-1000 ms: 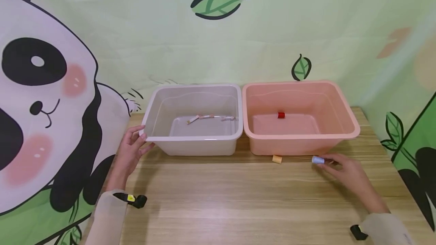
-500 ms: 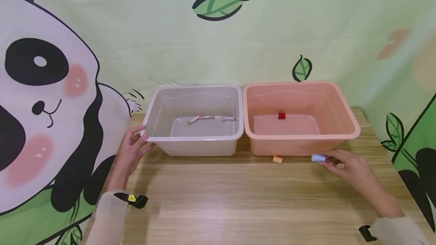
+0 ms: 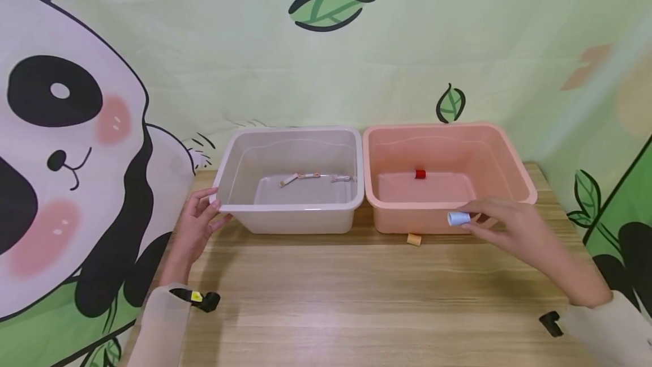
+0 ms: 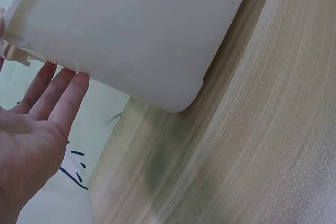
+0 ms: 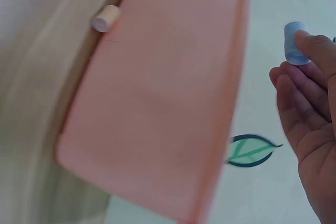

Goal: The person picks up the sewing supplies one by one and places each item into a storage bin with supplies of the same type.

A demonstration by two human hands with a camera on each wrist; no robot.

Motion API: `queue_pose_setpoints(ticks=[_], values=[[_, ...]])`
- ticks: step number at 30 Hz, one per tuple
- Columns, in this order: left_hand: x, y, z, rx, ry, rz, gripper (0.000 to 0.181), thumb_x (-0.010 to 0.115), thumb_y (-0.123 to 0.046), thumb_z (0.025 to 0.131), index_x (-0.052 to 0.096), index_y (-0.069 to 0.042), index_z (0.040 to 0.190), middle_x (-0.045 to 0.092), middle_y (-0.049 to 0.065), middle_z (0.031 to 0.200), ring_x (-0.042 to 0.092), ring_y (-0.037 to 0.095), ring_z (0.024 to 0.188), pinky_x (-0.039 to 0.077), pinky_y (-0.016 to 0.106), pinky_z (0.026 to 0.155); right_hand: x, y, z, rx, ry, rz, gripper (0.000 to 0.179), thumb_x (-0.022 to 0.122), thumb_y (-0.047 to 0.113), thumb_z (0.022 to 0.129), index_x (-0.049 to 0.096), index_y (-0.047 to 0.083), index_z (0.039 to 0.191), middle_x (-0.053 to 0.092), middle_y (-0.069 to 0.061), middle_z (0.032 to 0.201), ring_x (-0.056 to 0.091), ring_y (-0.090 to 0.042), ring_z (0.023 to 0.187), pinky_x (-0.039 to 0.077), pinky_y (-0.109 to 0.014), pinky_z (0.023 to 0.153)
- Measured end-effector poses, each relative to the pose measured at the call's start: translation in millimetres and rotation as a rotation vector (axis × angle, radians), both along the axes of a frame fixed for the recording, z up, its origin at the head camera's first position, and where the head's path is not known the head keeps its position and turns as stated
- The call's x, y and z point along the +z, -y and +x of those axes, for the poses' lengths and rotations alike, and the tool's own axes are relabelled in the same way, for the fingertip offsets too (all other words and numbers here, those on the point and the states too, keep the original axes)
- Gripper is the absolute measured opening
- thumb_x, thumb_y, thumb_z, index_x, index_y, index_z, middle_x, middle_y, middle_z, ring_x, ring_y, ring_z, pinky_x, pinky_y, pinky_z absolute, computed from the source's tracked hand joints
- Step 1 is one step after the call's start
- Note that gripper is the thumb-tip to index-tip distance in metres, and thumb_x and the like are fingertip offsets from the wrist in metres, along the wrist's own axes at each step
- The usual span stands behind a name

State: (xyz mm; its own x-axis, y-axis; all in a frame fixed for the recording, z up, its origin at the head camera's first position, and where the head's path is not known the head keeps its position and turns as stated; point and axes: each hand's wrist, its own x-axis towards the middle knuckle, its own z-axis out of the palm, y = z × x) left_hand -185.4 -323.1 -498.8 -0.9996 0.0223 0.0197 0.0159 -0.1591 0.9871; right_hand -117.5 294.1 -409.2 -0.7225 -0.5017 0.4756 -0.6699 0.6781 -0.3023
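Note:
My right hand (image 3: 501, 225) pinches a light blue thread spool (image 3: 459, 218) between thumb and fingers, raised in front of the pink bin's near wall. In the right wrist view the blue spool (image 5: 295, 43) stands nearly upright at the fingertips. An orange spool (image 3: 414, 239) lies on the table at the foot of the pink bin (image 3: 407, 205). Inside that bin rests a red spool (image 3: 420, 174). My left hand (image 3: 196, 225) grips the near left corner of the white bin (image 3: 292, 207), its thumb at the rim and fingertips against the outer wall (image 4: 131, 35).
The two bins stand side by side on a wooden table (image 3: 316, 293), their rims close together. In the white bin lie several small pale strips, including one (image 3: 340, 178) at right. A printed panda curtain (image 3: 326, 72) hangs behind.
My right hand has raised the blue spool from near the tabletop and moved it slightly left, up against the view of the pink bin's front. The left hand keeps its place.

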Motion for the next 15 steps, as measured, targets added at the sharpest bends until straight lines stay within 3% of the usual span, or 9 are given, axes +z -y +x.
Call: queue_pose_setpoints(ticks=[2, 6, 12, 15], values=[[-0.7, 0.8, -0.4, 0.0, 0.002, -0.001, 0.035, 0.06, -0.015, 0.103, 0.052, -0.018, 0.138, 0.046, 0.004, 0.14, 0.06, 0.019, 0.119, 0.058, 0.037, 0.092, 9.5, 2.3, -6.6, 0.027, 0.016, 0.016, 0.038, 0.087, 0.005, 0.076, 0.074, 0.015, 0.11, 0.075, 0.004, 0.102, 0.07, -0.014, 0.084, 0.058, -0.016, 0.073], [-1.1, 1.6, -1.1, -0.002, 0.001, -0.003, 0.036, 0.06, -0.015, 0.103, 0.051, -0.018, 0.138, 0.045, 0.005, 0.142, 0.059, 0.019, 0.119, 0.056, 0.04, 0.094, 25.4, 5.0, -24.7, 0.095, 0.034, 0.038, 0.04, 0.087, 0.006, 0.075, 0.074, 0.017, 0.111, 0.073, 0.008, 0.107, 0.068, -0.012, 0.092, 0.049, -0.006, 0.087], [-3.0, 1.0, -1.2, -0.004, -0.005, 0.02, 0.035, 0.059, -0.014, 0.103, 0.052, -0.017, 0.138, 0.049, 0.003, 0.138, 0.06, 0.019, 0.119, 0.057, 0.04, 0.094, 44.1, 6.7, -67.2, 0.253, -0.031, 0.04, 0.032, 0.088, 0.009, 0.077, 0.077, 0.016, 0.106, 0.074, 0.007, 0.102, 0.065, -0.014, 0.094, 0.045, -0.01, 0.088], [-3.1, 1.3, -1.4, -0.002, -0.005, 0.02, 0.034, 0.059, -0.014, 0.103, 0.053, -0.018, 0.137, 0.05, 0.002, 0.137, 0.06, 0.019, 0.118, 0.058, 0.038, 0.093, 53.2, 4.2, -82.0, 0.222, 0.03, 0.087, 0.028, 0.087, 0.01, 0.08, 0.077, 0.015, 0.106, 0.075, 0.008, 0.102, 0.067, -0.014, 0.093, 0.048, -0.011, 0.085]])
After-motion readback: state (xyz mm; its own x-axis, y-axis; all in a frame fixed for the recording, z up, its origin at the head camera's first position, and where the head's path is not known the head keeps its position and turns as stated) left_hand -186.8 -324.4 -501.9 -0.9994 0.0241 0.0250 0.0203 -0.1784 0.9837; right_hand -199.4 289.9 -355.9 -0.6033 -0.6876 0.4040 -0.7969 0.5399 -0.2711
